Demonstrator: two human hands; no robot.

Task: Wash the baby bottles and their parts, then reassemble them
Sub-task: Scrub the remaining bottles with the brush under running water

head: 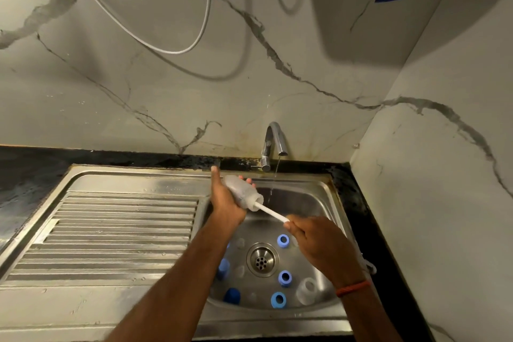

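Observation:
My left hand (pixel 224 200) grips a clear baby bottle (pixel 244 194) above the sink basin, its mouth tilted down to the right. A white brush handle (pixel 270 211) sticks out of the bottle's mouth, and my right hand (pixel 316 244) holds its other end. The brush head is inside the bottle. On the basin floor lie several blue collar rings (pixel 283 240) (pixel 285 277) (pixel 278 299), a dark blue cap (pixel 232 296), another blue part (pixel 223 268), a clear bottle (pixel 306 290) on its side and faint clear teats (pixel 240 243).
The steel sink (pixel 330 203) has a drain (pixel 262 259) in the middle and a ribbed draining board (pixel 119 230) on the left. A chrome tap (pixel 273 144) at the back runs a thin stream of water. Marble walls stand behind and on the right.

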